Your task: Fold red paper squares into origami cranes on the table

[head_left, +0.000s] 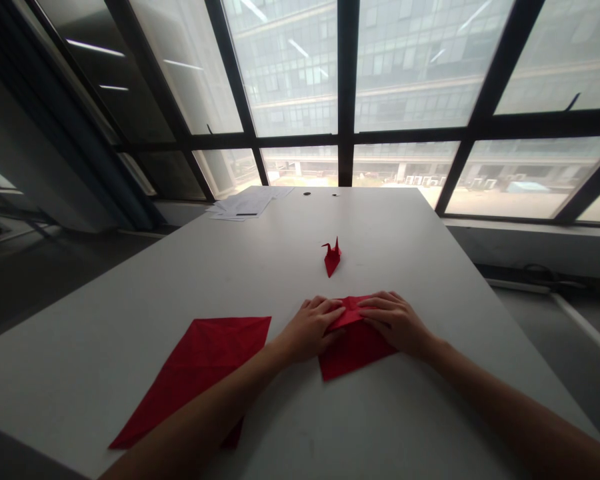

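Note:
A folded red paper [354,350] lies on the white table [420,253] right in front of me. My left hand [314,328] rests on its left part, fingers pressed down on a raised fold. On the right part sits my right hand [396,321], its fingers laid flat and pointing left along the top edge. A small finished red paper crane [332,256] stands a little farther away, behind the hands. A larger creased red sheet [200,370] lies flat to the left, partly under my left forearm.
A stack of white papers [247,203] lies at the table's far left corner, near two small dark spots [307,194]. Large windows with dark frames rise behind the table. The floor drops away on both sides.

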### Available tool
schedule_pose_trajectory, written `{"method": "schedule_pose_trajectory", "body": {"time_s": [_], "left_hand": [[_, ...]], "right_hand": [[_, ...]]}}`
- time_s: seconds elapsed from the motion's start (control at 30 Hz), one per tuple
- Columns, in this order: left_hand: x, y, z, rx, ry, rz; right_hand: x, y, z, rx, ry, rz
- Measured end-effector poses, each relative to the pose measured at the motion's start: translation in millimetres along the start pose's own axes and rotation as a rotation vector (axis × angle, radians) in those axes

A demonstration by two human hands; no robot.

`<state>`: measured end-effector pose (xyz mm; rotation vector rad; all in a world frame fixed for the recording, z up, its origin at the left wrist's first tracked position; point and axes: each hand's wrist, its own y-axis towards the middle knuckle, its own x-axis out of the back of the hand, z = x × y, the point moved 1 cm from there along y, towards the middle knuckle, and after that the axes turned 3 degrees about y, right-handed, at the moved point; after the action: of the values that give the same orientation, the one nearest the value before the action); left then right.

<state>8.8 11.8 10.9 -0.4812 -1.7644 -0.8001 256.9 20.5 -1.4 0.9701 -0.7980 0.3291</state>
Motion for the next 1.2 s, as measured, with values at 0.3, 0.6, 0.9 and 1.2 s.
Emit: {"method": "schedule_pose_trajectory", "body": {"time_s": [0.3, 0.6, 0.9, 1.2], "left_hand": [[2.9, 3, 8, 0.02, -0.042, -0.187], [11.0, 2, 0, -0.179, -0.105, -0.445], [26.2, 0, -7, -0.216, -0.06, -0.207], [27.7, -1, -7, -0.275, -0.129, -0.264]], "right_hand": [[4, -3, -12, -0.147, -0.003, -0.22], [8, 1, -4, -0.071, 0.204, -0.283], [5, 4, 2, -0.092, 0.357, -0.262], [4, 2, 13, -0.097, 0.288, -0.341]]}}
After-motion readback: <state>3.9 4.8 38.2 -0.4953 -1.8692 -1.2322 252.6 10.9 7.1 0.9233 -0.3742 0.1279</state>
